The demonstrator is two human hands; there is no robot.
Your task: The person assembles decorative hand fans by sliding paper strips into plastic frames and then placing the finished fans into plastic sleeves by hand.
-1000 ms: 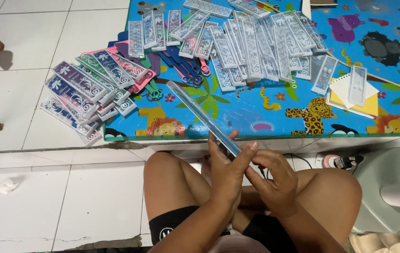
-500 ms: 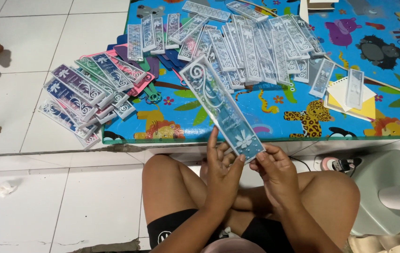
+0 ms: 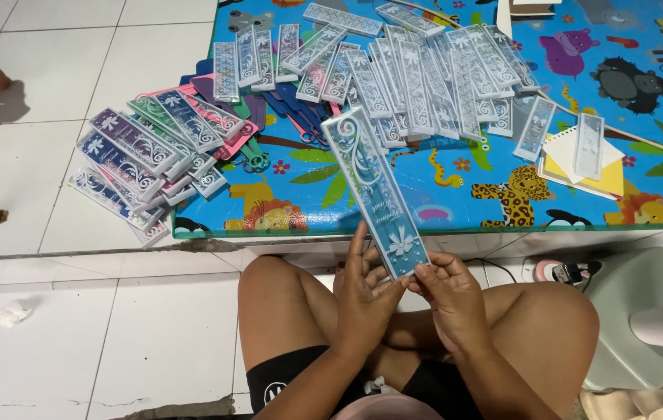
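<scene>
White tiled floor (image 3: 98, 327) under a colourful animal-print mat (image 3: 456, 187).

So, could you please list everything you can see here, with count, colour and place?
Long card: one, blue-white, held up in both hands.
Pale cards: many, silver-white, heaped on mat.
Coloured cards: many, purple, blue, pink, green, mat's left edge.
Play mat: one, blue, animal pictures, on floor.
Yellow paper: one, mat's right.
Green stool: one, right.
Tiled floor: white.
Left hand: under card's lower end.
Right hand: pinching card's lower corner.
</scene>
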